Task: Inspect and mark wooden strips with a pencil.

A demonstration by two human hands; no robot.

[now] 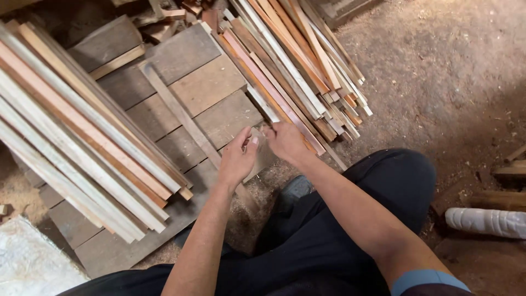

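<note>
Item: small flat wood piece (262,153), grey-brown, held low over the plank platform (186,98), between both hands. Its long axis runs from upper right down to lower left, lower end behind the left palm.
Left hand (236,159): fingers curled, pinching the piece's near edge.
Right hand (285,141): fingers closed on the piece's upper corner.
Surroundings: bundle of long pale and reddish slats (82,137) to the left, lying diagonally; second slat bundle (296,66) just beyond the hands, ends toward the dirt floor (449,82). White wrapped cylindrical package (485,222) at far right, lying on its side.
</note>
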